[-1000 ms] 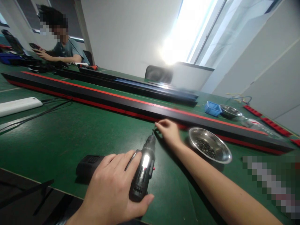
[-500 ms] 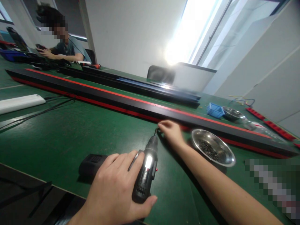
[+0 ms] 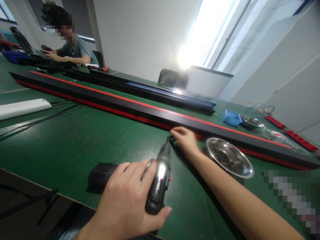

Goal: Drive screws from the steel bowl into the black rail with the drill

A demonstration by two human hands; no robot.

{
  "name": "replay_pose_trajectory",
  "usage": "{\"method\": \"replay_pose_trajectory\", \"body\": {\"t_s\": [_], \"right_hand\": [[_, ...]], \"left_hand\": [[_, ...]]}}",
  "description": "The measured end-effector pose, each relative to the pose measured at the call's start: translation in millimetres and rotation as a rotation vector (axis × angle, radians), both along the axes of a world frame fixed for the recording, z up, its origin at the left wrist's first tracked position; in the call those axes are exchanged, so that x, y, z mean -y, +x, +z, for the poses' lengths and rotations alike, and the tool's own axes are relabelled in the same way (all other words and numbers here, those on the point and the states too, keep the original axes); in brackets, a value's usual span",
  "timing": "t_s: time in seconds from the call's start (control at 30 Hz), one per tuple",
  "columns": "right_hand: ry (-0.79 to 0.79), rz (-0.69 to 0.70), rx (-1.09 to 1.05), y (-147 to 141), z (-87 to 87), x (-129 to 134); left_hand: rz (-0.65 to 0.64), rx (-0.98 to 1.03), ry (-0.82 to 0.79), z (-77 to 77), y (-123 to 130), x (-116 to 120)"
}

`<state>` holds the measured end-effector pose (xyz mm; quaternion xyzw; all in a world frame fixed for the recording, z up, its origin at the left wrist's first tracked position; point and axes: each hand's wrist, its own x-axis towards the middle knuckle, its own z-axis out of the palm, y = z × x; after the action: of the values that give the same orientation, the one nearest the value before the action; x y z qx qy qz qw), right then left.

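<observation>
A black cordless drill (image 3: 160,181) lies on its side over the green table, its bit pointing away from me toward a long bar. My left hand (image 3: 130,191) is wrapped round its handle, with the battery base (image 3: 100,175) sticking out to the left. At the bit's tip, the thumb and fingers of my right hand (image 3: 185,138) are pinched together; whatever they hold is too small to make out. Just beyond them runs the long black bar (image 3: 120,101) with red strips. Right of my right wrist, a steel bowl (image 3: 246,163) holds many small dark pieces, seemingly screws.
Behind the long bar lie more dark bars (image 3: 155,95). A blue basket (image 3: 231,118) and a second steel bowl (image 3: 251,121) stand at the back right. On the left are a white power strip (image 3: 25,108) and black cables. A co-worker (image 3: 75,50) sits at the far left.
The whole view has shifted slightly, so everything appears a little farther right. Both hands keep their grips, and the drill stays almost in place against the table.
</observation>
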<state>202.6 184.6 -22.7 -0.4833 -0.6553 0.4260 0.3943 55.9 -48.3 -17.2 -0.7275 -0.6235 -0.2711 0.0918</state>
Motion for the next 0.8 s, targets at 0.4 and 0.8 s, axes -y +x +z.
{"method": "replay_pose_trajectory", "body": {"t_s": [0.4,0.8], "right_hand": [[0.022,0.03,0.074,-1.7,-1.3,-2.6],[0.046,0.05,0.081,-2.6,-3.7,-5.1]], "left_hand": [[-0.007,-0.001,-0.013,1.0,-0.4,-0.7],[-0.006,0.004,0.005,0.7,-0.4,-0.9]]}}
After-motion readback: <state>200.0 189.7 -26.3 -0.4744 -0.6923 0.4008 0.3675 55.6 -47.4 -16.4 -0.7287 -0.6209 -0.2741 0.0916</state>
